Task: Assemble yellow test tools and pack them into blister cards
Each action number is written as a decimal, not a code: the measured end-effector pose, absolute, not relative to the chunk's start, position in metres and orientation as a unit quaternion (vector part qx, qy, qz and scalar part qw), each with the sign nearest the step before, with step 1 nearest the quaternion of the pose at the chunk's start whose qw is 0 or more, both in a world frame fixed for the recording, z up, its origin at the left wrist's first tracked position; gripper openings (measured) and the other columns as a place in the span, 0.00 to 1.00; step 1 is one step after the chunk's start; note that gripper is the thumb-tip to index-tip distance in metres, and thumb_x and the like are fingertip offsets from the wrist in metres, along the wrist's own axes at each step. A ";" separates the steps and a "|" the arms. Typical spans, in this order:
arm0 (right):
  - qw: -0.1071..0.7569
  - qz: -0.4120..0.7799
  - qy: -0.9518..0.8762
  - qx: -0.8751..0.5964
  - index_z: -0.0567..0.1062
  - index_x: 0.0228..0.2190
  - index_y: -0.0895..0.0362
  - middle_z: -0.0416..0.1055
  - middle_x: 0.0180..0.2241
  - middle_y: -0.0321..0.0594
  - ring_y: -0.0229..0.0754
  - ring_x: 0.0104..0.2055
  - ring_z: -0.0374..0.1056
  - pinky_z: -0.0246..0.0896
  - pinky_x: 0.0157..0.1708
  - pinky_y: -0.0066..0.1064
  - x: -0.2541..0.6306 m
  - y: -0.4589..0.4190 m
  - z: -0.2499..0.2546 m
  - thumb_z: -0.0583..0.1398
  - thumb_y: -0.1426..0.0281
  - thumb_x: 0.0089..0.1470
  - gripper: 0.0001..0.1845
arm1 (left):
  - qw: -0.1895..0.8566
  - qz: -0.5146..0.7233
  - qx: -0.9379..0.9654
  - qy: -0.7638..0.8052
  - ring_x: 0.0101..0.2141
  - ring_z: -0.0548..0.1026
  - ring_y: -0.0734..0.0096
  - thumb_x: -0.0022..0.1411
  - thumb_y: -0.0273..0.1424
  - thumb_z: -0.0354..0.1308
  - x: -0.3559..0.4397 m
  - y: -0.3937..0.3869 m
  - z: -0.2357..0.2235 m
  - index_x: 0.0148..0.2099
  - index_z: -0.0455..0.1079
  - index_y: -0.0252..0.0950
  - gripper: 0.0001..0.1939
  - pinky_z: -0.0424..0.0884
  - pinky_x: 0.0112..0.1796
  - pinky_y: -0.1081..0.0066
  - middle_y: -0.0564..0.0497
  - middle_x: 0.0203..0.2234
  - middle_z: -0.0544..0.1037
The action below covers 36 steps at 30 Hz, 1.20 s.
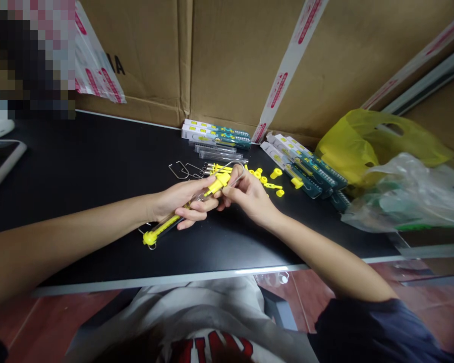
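Note:
A clear-tubed spring scale [169, 223] with yellow ends lies slantwise over the black tabletop. My left hand [191, 204] is closed round its tube. My right hand [247, 194] pinches at the upper end, by the yellow cap [222, 180] and a bent wire hook [237, 163] that loops over the fingertips. The fingers partly hide where hook and cap meet. The yellow lower end [150, 238] has a small wire ring and sits toward the near edge. Just behind my hands are loose yellow caps [276, 173], yellow rods with springs [214, 169] and several wire hooks [178, 170].
Several clear tubes [219, 151] lie before printed boxes [215, 134]. More boxes [306, 164] stand to the right, beside a yellow plastic bag [351, 141] and a clear bag [404, 196]. Cardboard [227, 60] walls the back. A white-edged device [3, 161] is at left.

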State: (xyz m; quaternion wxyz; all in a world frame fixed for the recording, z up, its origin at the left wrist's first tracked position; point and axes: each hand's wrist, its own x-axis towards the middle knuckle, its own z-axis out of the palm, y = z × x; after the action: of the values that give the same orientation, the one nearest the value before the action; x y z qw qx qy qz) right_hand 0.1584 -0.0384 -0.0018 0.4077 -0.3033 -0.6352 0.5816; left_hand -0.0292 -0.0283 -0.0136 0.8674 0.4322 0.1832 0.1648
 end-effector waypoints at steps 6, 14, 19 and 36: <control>0.398 0.555 -0.667 -0.297 0.63 0.30 0.55 0.68 0.29 0.31 0.31 0.28 0.66 0.71 0.30 0.27 0.165 -0.031 -0.005 0.67 0.60 0.49 0.19 | 0.756 0.231 0.542 0.286 0.10 0.52 0.86 0.70 0.42 0.39 -0.032 -0.032 -0.002 0.38 0.59 0.37 0.16 0.55 0.09 0.84 0.61 0.17 0.59; 0.398 0.346 -0.788 -0.317 0.68 0.39 0.56 0.70 0.38 0.38 0.37 0.39 0.70 0.68 0.41 0.31 0.179 -0.028 0.005 0.66 0.66 0.52 0.15 | 0.560 0.246 0.723 0.322 0.15 0.61 0.85 0.69 0.39 0.47 -0.041 -0.033 -0.005 0.47 0.59 0.39 0.10 0.60 0.14 0.84 0.59 0.24 0.64; 0.355 0.239 -0.860 -0.278 0.75 0.44 0.57 0.74 0.39 0.41 0.39 0.39 0.69 0.67 0.41 0.32 0.187 -0.022 0.006 0.65 0.68 0.54 0.15 | 0.556 0.212 0.737 0.321 0.13 0.61 0.86 0.69 0.41 0.46 -0.042 -0.033 -0.003 0.48 0.60 0.39 0.12 0.57 0.13 0.84 0.59 0.22 0.66; 0.342 0.383 -0.805 -0.296 0.78 0.38 0.58 0.77 0.39 0.41 0.41 0.42 0.74 0.69 0.46 0.34 0.194 -0.020 0.003 0.68 0.63 0.49 0.15 | 0.475 0.177 0.799 0.323 0.21 0.62 0.80 0.69 0.44 0.43 -0.041 -0.035 0.002 0.42 0.63 0.36 0.17 0.62 0.22 0.78 0.56 0.24 0.64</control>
State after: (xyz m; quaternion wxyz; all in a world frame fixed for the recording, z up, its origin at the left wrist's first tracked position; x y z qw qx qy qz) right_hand 0.1937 -0.0205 0.0035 0.3420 -0.2962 -0.8055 0.3828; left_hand -0.0412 -0.0353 0.0017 0.4755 0.7990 0.3228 0.1771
